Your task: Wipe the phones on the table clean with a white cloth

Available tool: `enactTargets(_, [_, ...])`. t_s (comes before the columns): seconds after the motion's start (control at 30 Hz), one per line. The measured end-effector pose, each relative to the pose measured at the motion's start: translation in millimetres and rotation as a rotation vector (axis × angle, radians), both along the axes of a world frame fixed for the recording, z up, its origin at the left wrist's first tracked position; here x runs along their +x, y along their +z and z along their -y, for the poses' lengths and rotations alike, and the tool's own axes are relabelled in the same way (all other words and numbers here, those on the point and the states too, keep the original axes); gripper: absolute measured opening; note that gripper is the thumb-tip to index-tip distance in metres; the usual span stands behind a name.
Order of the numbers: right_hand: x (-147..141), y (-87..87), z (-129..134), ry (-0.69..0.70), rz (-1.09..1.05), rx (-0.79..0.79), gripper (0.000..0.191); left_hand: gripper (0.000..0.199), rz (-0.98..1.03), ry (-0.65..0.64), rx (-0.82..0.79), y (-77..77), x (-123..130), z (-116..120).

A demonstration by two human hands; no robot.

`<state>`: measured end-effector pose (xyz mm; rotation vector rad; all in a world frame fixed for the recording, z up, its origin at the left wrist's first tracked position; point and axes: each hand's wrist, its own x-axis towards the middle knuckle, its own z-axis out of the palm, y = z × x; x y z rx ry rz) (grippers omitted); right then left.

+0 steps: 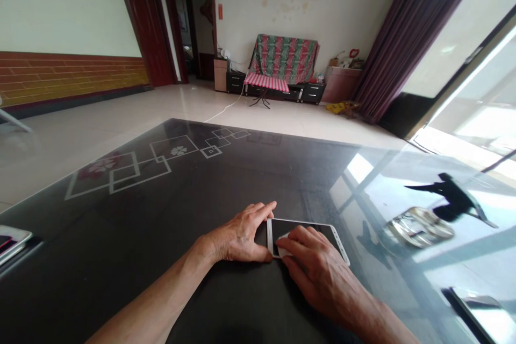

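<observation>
A: Left hand (244, 234) is open, thumb and fingers spread, touching the left end of the white-rimmed phone (284, 226)!

B: And the right hand (320, 269)? Fingers bent over the phone, a small white pad (284, 247) pinched beneath them, right against the dark screen.

A: Where's that phone sitting?

B: Flat on the dark glossy table (181, 220), near side, right of centre, between the two hands.

A: Count them up!

B: Two hands, one phone between them, one pad. Over to the right, one clear bottle (421, 227) with a black spray head; whether it stands or lies, I can't tell.

A: Flat things at the sides?

B: Two: one pale slab (16, 242) at the left edge, one dark-edged slab (481, 309) at the near right. Both are cut off by the view.
</observation>
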<state>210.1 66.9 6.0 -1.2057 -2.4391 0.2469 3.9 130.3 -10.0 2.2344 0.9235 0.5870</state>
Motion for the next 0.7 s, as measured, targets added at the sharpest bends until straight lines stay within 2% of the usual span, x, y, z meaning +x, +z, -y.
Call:
enactTargets(0.1, [-3, -2.0, -12, 0.028, -0.040, 0.014, 0.016, 0.102, 0.028, -0.001, 0.007, -2.2, 0, 0])
enactTargets(0.23, [-2, -6.0, -19, -0.017, -0.058, 0.067, 0.018, 0.102, 0.011, 0.004, 0.007, -3.0, 1, 0])
enactTargets(0.47, [0, -3.4, -2, -0.017, -0.071, 0.040, 0.024, 0.099, -0.007, 0.017, 0.107, -3.2, 4, 2])
enactTargets(0.7, [14, 1.3, 12, -0.035, -0.052, 0.026, 0.021, 0.110, -0.163, 0.021, 0.113, 5.7, 11, 13])
